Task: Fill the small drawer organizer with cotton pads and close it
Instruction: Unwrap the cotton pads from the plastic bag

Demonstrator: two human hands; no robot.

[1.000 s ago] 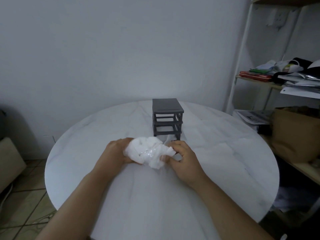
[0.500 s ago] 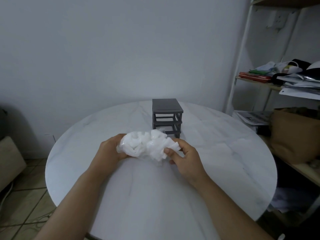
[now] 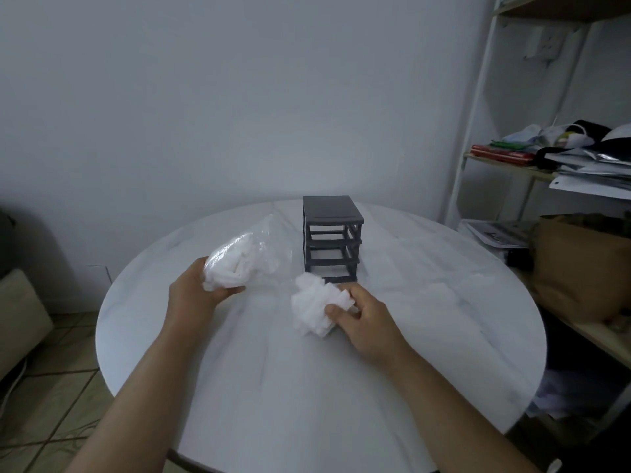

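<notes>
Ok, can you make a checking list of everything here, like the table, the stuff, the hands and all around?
Surface: round white table, marbled.
Job's things: grey organizer upright, far middle; drawers look missing. Bag with pads in it; loose pads in a bunch.
Clutter: nothing seen on the table.
Hands: left hand grips the bag; right hand grips the loose pads.
Cables: white cable on the floor, left.
Surroundings: shelf with papers, brown bag, tiled floor.
</notes>
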